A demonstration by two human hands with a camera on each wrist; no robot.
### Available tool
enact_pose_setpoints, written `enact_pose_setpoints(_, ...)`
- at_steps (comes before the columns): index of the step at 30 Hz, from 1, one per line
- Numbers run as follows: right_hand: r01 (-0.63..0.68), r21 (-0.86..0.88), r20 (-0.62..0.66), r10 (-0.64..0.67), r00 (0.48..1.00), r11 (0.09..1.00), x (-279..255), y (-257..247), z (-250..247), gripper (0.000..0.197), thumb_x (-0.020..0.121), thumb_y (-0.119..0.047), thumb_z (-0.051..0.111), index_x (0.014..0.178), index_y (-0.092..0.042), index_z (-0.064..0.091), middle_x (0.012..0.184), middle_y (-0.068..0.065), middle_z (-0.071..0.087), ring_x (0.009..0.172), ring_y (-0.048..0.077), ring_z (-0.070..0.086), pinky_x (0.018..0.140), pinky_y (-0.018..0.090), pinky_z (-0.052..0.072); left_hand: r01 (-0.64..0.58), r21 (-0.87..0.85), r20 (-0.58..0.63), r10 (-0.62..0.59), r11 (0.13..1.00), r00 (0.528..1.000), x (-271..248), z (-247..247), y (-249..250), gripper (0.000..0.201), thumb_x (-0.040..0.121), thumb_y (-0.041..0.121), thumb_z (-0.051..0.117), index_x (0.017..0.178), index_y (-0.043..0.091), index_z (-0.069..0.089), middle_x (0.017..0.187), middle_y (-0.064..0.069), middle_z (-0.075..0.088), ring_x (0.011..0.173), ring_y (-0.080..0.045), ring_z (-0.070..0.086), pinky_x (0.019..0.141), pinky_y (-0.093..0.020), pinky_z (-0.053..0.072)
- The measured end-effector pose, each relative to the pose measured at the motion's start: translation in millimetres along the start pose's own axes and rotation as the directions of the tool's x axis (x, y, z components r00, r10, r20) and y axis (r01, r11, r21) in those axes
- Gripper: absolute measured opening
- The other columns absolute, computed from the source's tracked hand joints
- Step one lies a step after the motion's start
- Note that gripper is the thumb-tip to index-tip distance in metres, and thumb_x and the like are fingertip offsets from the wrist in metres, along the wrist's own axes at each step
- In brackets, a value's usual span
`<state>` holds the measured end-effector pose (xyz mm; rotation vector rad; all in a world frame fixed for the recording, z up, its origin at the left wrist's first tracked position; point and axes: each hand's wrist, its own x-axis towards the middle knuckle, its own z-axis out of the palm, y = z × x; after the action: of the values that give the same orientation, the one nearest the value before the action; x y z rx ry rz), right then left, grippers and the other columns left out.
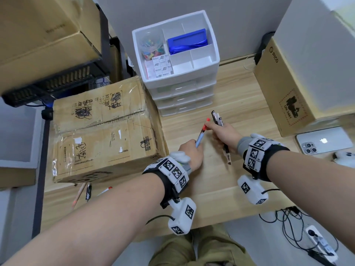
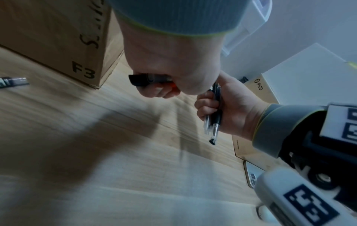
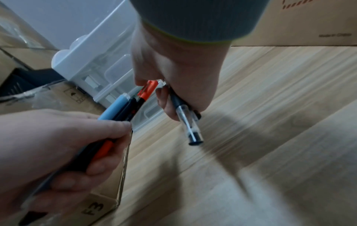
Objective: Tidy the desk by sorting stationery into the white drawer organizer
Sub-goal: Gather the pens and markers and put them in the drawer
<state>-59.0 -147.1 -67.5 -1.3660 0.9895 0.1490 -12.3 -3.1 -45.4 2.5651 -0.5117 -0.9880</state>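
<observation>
My left hand [image 1: 197, 147] grips a bundle of pens [image 1: 201, 134] over the wooden desk: a light blue one, a dark one and one with an orange-red cap [image 3: 147, 90]. My right hand [image 1: 214, 129] holds a few black and clear gel pens [image 1: 218, 118] in its curled fingers, their tips pointing down [image 3: 190, 126]. The thumb and forefinger of the right hand pinch the orange-red cap of the left bundle. Behind the hands stands the white drawer organizer [image 1: 207, 60]; its open top tray holds clips, sticky notes and a blue item.
A taped cardboard box [image 1: 103, 131] sits left of the hands, a PICO box [image 1: 284, 89] to the right. A phone [image 1: 324, 141] lies at the right. Loose pens [image 1: 88, 191] lie at the desk's front left. Cables and a power strip [image 1: 320, 242] are on the floor.
</observation>
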Motion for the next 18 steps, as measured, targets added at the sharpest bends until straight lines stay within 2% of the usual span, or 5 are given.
enact_pose_setpoints(3,-0.012,0.15,0.05,0.005,0.999,0.989,-2.8,-7.7,2.8,0.034,0.092,-0.039,0.066,0.071,-0.018,0.05,0.052,-0.002,0.038,0.04,0.012,0.028,0.04,0.021,0.024,-0.018,-0.02,0.028,0.019,1.0,0.999,-5.6,-0.6,3.6,0.026,0.101,0.03,0.039,0.083,0.013,0.047,0.082,-0.006,0.054,0.073,-0.028,0.049,0.064,-0.031,0.034)
enact_pose_setpoints(8,-0.062,0.217,0.097,0.042,0.994,0.974,-8.1,-11.2,10.7,0.029,0.096,-0.032,0.06,0.075,-0.013,0.052,0.06,0.001,0.043,0.042,0.012,0.029,0.038,0.02,0.024,-0.004,-0.106,0.001,0.004,0.994,1.0,-5.8,1.1,13.2,0.031,0.101,0.034,0.04,0.079,0.013,0.047,0.08,-0.007,0.055,0.072,-0.028,0.05,0.063,-0.031,0.033)
enact_pose_setpoints(11,-0.125,0.294,0.148,0.084,0.985,0.948,-11.1,-9.4,15.4,0.028,0.096,-0.035,0.061,0.08,-0.014,0.053,0.057,-0.001,0.043,0.042,0.01,0.032,0.037,0.02,0.025,0.023,-0.188,0.0,-0.023,0.982,1.0,-3.5,-3.8,19.9,0.036,0.103,0.033,0.038,0.075,0.013,0.046,0.076,-0.007,0.056,0.068,-0.026,0.052,0.057,-0.03,0.033)
enact_pose_setpoints(14,-0.147,0.32,0.198,0.085,0.976,0.936,-16.7,-13.3,21.0,0.032,0.097,-0.039,0.057,0.078,-0.015,0.053,0.054,-0.001,0.042,0.04,0.009,0.031,0.036,0.02,0.026,-0.012,-0.242,0.01,0.015,0.97,1.0,-6.9,-13.9,25.1,0.035,0.105,0.03,0.038,0.09,0.007,0.06,0.064,-0.002,0.056,0.048,-0.015,0.053,0.042,-0.021,0.035)
enact_pose_setpoints(18,-0.168,0.381,0.273,0.063,0.96,0.909,-18.2,-18.4,24.0,0.046,0.092,-0.06,0.056,0.075,-0.018,0.052,0.054,-0.002,0.039,0.04,0.008,0.03,0.035,0.018,0.025,-0.011,-0.338,0.037,0.026,0.941,0.999,-15.2,-25.8,28.4,0.036,0.105,0.029,0.04,0.089,0.003,0.059,0.055,0.004,0.052,0.032,-0.013,0.049,0.031,-0.015,0.034)
